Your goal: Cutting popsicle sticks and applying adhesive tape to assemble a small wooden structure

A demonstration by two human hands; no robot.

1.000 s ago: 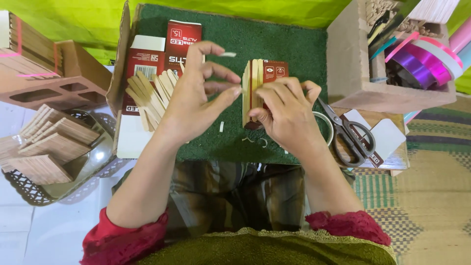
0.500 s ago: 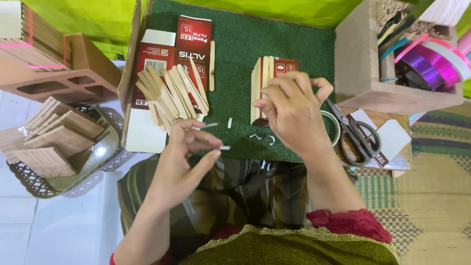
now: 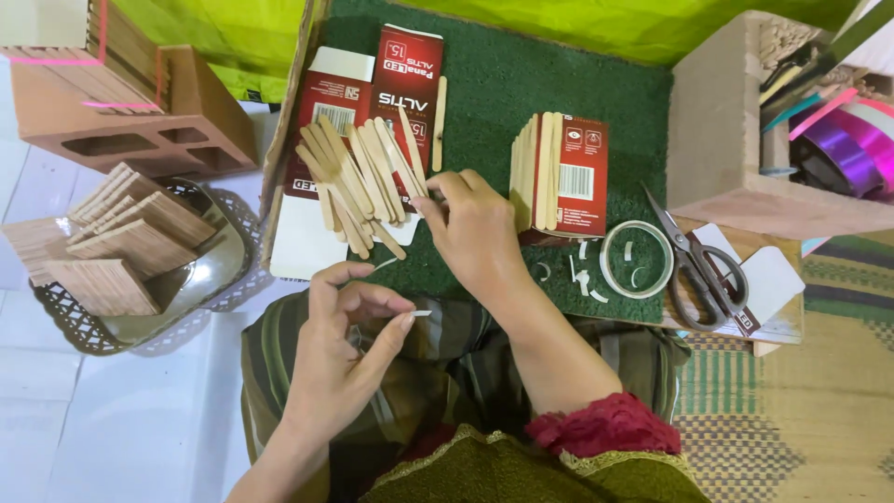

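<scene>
My left hand hovers over my lap, pinching a small strip of clear tape between thumb and forefinger. My right hand reaches left across the green mat, fingertips touching a wooden stick at the edge of the loose pile of sticks. That pile lies on flattened red-and-white cartons. A row of sticks stuck onto a red carton panel stands on the mat to the right of my right hand.
A tape roll and scissors lie at the mat's right edge. A metal basket at left holds finished stick panels. Bricks sit far left; a box of ribbons far right.
My left hand dropped from above the mat to my lap, holding the tape strip. My right hand let go of the stick-covered carton and moved left to the loose pile.
</scene>
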